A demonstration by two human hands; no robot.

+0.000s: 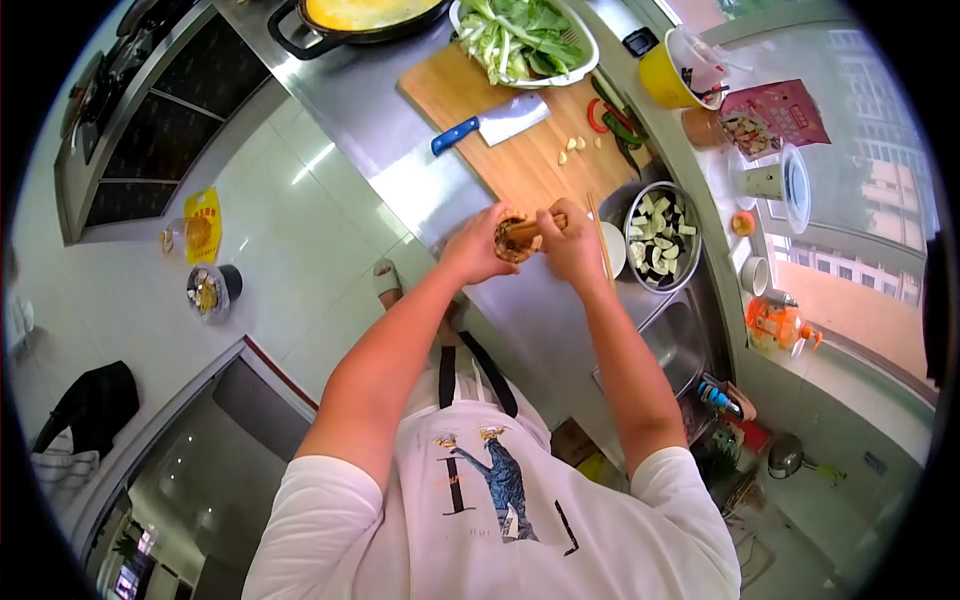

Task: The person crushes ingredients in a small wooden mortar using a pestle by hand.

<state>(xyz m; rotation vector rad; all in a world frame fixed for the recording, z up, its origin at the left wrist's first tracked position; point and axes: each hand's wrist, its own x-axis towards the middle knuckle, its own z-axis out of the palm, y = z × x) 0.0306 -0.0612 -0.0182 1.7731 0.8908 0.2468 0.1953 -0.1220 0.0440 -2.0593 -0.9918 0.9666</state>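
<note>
My left hand (474,248) is closed round the side of a small brown wooden mortar (503,246), which is tipped so that its mouth shows. In my right hand (574,246) is a wooden pestle (524,232), its lower end inside the mortar. What lies in the mortar is too small to make out. Just beyond my hands is a wooden cutting board (520,172). A cleaver (512,119) with a blue handle lies on it, near several garlic cloves (572,146) and pieces of red and green pepper (612,122).
A metal bowl of cut eggplant (660,240) stands right of my hands, beside a white bowl (612,248) and chopsticks (600,235). Leafy greens (515,35) fill a white basket at the back. A black pan (375,32) holds something yellow. The sink (672,340) is at right.
</note>
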